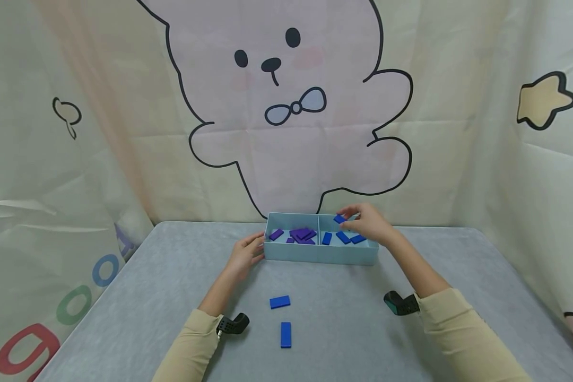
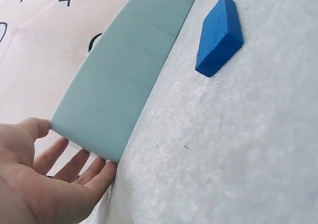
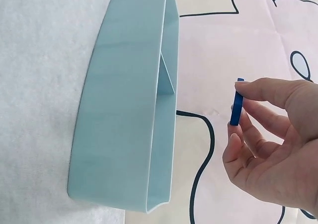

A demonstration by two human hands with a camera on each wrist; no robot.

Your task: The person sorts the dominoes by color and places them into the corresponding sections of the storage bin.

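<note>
A light teal box (image 1: 315,254) with two compartments stands at the back of the table. My right hand (image 1: 369,223) pinches a blue block (image 3: 237,105) between thumb and fingers, above the right compartment. Several blue blocks (image 1: 343,237) lie in that compartment, and several purple blocks (image 1: 302,234) lie in the left one. My left hand (image 1: 244,254) touches the box's left end with its fingertips, the fingers nearly straight in the left wrist view. Two more blue blocks, one crosswise (image 1: 279,302) and one lengthwise (image 1: 286,335), lie on the table in front of the box.
The grey cloth-covered table (image 1: 344,318) reaches back to a printed curtain (image 1: 449,175) close behind the box. A divider (image 3: 165,75) splits the box. Dark wrist cameras (image 1: 234,323) are strapped at both sleeves.
</note>
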